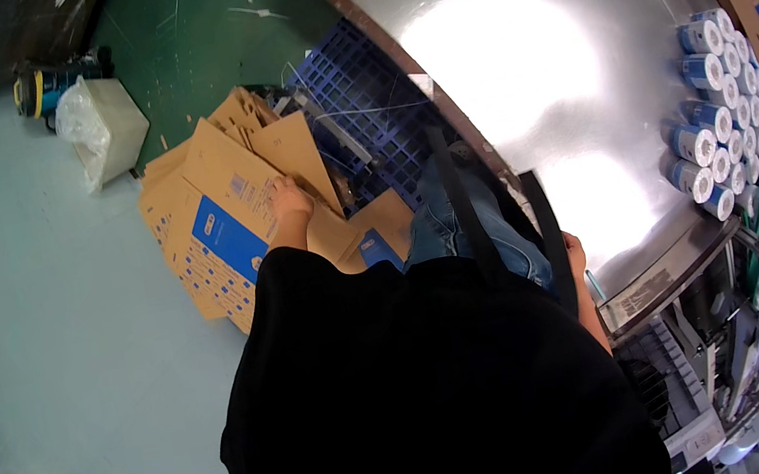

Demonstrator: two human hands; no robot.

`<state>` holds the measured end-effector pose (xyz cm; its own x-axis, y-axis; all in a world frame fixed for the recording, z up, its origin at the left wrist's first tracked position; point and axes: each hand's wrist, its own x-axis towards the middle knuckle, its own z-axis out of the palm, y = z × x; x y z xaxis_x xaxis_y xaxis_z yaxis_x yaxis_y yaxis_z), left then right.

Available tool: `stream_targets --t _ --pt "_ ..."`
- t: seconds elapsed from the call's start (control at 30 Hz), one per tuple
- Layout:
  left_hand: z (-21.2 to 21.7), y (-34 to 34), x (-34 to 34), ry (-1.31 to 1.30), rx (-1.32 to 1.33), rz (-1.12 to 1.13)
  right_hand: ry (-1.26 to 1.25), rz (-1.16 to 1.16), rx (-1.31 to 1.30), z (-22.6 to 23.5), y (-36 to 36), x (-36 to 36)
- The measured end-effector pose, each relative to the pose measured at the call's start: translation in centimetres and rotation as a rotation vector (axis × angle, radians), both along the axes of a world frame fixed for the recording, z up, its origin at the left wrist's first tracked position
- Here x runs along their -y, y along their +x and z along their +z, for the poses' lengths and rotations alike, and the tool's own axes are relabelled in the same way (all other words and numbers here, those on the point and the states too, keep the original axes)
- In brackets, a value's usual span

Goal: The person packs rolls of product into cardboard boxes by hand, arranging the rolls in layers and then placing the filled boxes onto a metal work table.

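Single head view, facing steeply down, close above floor (60,324)

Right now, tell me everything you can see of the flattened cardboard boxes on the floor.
The flattened cardboard boxes are brown corrugated sheets with blue printed panels, lying in a loose, fanned pile, flaps sticking out at angles. They rest on the pale floor, their far edge over the green floor area, beside a blue plastic pallet. The left hand presses on the top sheet. The person's black sleeve hides the pile's near edge.

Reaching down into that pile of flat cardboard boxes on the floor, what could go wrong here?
The left hand reaches the top flattened box of a loose, fanned pile; pulling one might drag others askew. The blue plastic pallet lies close by the legs, a possible trip. The right hand hangs near the steel table's edge and might knock it.
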<state>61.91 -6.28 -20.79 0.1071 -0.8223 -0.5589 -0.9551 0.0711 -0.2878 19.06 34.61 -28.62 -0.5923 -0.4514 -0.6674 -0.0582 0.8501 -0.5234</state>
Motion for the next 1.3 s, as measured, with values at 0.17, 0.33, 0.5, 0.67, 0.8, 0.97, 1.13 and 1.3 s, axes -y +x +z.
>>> stream_targets --t 0.17,0.33,0.5,0.67,0.8,0.97,1.13,1.3 --pt "-2.6 4.1 0.2 -0.06 -0.082 -0.256 0.114 0.102 -0.124 2.5 -0.6 2.6" --pt "-3.8 7.0 -3.1 -0.171 -0.159 -0.556 0.25 0.217 -0.154 5.7 -0.5 5.7" --pt "-1.2 5.9 -3.0 0.126 -0.186 -0.925 0.32 0.269 -0.165 8.2 0.2 7.8" --pt "-3.4 8.0 -5.6 0.055 -0.285 -0.907 0.292 0.348 -0.212 5.7 -1.0 7.2" --pt "1.8 7.4 0.1 0.157 -0.28 -0.831 0.101 0.188 -0.188 4.6 -0.8 5.4" --pt "18.4 6.7 11.7 -0.47 -0.581 -0.662 -0.014 0.058 -0.043 8.3 -0.2 6.5" --pt "41.4 -1.7 13.1 -0.968 -0.928 -0.634 -0.377 0.073 -0.087 17.3 0.3 11.5" --pt "52.9 -11.4 8.5 -1.24 -1.267 -0.621 -0.821 0.372 -0.24 31.2 -0.3 16.1"
